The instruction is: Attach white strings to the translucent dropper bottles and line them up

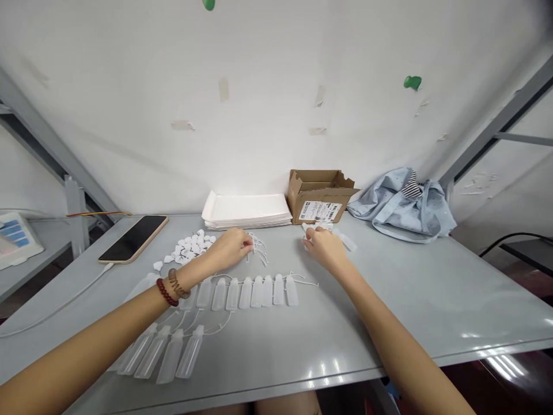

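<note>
My left hand (235,246) is closed, its fingertips pinched at the edge of a small pile of thin white straps (260,251). My right hand (322,245) has its fingers curled in front of the cardboard box, on a small translucent plastic bottle (306,226) that they partly hide. More such bottles (348,242) lie beside that hand. Between my arms lies a row of flat translucent bottles (245,293) with white straps at their necks. Nearer the front left, several strapped bottles (171,356) lie side by side, partly behind my left forearm.
White caps (190,246) are heaped left of my left hand. A phone (133,238) on a charging cable lies at the left. Along the wall stand a stack of white trays (247,211), an open cardboard box (320,199) and a light blue cloth bag (404,206).
</note>
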